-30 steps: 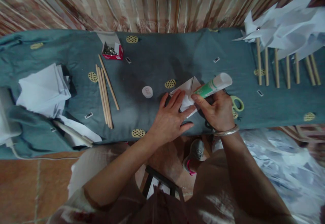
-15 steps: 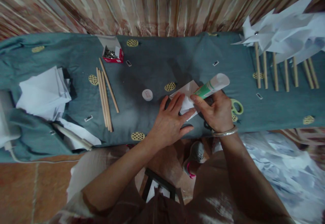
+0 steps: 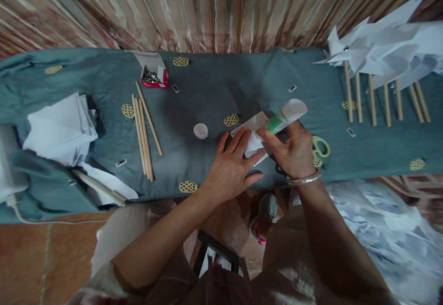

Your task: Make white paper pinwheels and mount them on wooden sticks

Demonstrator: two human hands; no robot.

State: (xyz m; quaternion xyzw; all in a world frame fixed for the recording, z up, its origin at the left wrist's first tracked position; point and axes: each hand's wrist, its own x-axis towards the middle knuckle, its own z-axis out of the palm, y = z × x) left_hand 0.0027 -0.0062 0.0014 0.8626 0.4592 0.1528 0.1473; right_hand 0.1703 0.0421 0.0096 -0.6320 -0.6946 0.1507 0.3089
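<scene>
My left hand (image 3: pixel 232 166) lies flat with fingers spread on a folded white paper (image 3: pixel 254 127) on the teal cloth. My right hand (image 3: pixel 296 150) is closed around a green and white glue tube (image 3: pixel 285 116), whose lower end points down at the paper between my hands. The tube's white cap (image 3: pixel 200 131) lies on the cloth just left of my left hand. Green-handled scissors (image 3: pixel 320 147) lie partly hidden behind my right hand.
Several wooden sticks (image 3: pixel 143 127) lie to the left, near a red box of pins (image 3: pixel 154 75). A pile of white paper (image 3: pixel 60 127) sits at far left. Finished paper pinwheels on sticks (image 3: pixel 377 69) lie at the right. A striped curtain (image 3: pixel 207 9) hangs behind the teal cloth (image 3: pixel 207 97).
Both hands stay on the paper and the tube. The view has shifted slightly, so everything sits a little lower in the picture.
</scene>
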